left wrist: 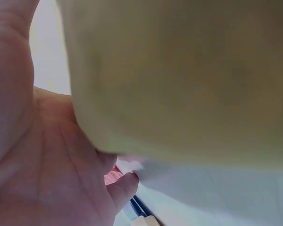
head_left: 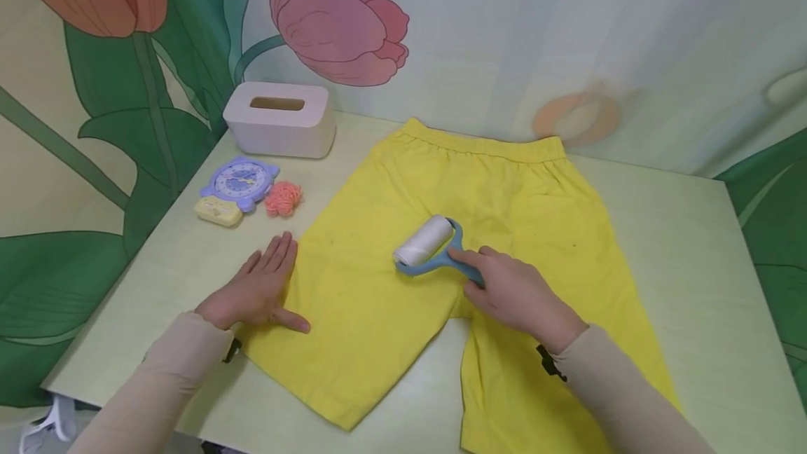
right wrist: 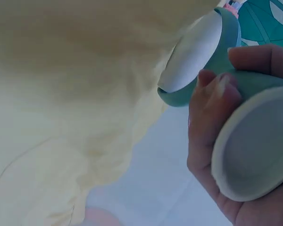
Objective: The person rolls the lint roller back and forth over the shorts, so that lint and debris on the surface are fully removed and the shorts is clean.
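Yellow shorts (head_left: 378, 314) lie spread on the table, waistband toward the wall. My right hand (head_left: 520, 293) grips the blue handle of a lint roller (head_left: 424, 240). Its white roll rests over the upper part of the left-hand leg, near the crotch. In the right wrist view the roll (right wrist: 193, 54) meets the fabric, and fingers (right wrist: 214, 106) curl round the handle. My left hand (head_left: 258, 289) lies with straight fingers at the outer edge of that same leg, thumb over the cloth. Fabric fills much of the left wrist view, beside the palm (left wrist: 56, 155).
A white tissue box (head_left: 280, 121) stands at the back left of the table (head_left: 700, 265). In front of it are a purple toy-like clock (head_left: 239, 181) with a pale yellow base and a coral yarn-like ball (head_left: 284, 198). A flower-print cloth hangs behind.
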The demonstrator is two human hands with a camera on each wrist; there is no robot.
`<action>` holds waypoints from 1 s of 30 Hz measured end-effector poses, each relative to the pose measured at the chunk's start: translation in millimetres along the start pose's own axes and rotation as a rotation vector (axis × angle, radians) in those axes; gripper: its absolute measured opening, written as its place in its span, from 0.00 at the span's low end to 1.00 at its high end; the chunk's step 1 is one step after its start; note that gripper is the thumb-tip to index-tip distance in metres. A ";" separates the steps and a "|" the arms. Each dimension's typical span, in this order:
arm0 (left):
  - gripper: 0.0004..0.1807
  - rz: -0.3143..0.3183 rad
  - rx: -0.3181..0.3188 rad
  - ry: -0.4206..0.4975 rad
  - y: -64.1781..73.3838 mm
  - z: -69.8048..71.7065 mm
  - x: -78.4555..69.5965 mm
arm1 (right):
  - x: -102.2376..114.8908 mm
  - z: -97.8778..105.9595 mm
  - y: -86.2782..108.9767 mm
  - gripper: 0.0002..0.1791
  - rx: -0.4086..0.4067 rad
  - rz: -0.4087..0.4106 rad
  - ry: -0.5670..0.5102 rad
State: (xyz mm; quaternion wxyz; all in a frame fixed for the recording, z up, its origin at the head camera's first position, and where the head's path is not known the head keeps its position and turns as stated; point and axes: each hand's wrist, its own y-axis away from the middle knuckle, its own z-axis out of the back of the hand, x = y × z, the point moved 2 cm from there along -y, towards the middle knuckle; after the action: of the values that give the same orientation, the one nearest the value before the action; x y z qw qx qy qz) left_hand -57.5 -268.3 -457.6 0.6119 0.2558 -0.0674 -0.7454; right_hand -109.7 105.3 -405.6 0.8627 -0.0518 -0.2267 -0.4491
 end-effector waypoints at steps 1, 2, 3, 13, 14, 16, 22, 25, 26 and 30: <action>0.79 0.000 0.000 0.000 -0.2 0.1 0.1 | -2.4 1.2 5.5 0.28 -0.001 -0.006 0.001; 0.79 0.001 -0.001 -0.002 -0.4 0.2 0.3 | -4.5 2.7 11.0 0.28 0.001 -0.016 0.002; 0.80 0.002 -0.001 -0.003 -0.5 0.4 0.4 | -6.4 4.3 16.2 0.28 0.004 -0.026 0.004; 0.79 -0.010 -0.014 -0.004 0.4 4.6 1.2 | -18.7 17.9 51.8 0.28 0.050 -0.089 -0.005; 0.79 -0.012 -0.014 -0.007 0.4 5.1 1.0 | -20.0 20.0 53.9 0.28 0.055 -0.096 -0.010; 0.79 -0.014 -0.015 -0.004 0.4 6.0 0.3 | -22.8 24.5 58.2 0.28 0.066 -0.113 -0.030; 0.80 0.007 0.000 -0.003 0.8 6.7 0.0 | -29.0 32.2 68.2 0.27 0.097 -0.128 -0.079; 0.80 0.015 0.006 -0.007 1.6 6.5 -0.9 | -30.0 33.9 71.7 0.27 0.102 -0.119 -0.081; 0.80 0.014 0.007 -0.006 2.0 6.6 -1.6 | -30.0 34.9 72.7 0.27 0.101 -0.111 -0.075; 0.79 0.009 0.012 0.015 3.3 7.7 -6.6 | -28.5 42.9 74.8 0.28 0.105 -0.102 -0.098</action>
State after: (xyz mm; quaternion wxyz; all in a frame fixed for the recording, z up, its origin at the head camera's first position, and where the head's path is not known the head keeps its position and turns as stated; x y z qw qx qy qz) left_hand -57.4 -264.4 -447.7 0.6141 0.2647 -0.0685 -0.7404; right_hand -78.8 183.5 -371.3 0.8280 -0.0167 -0.2944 -0.4769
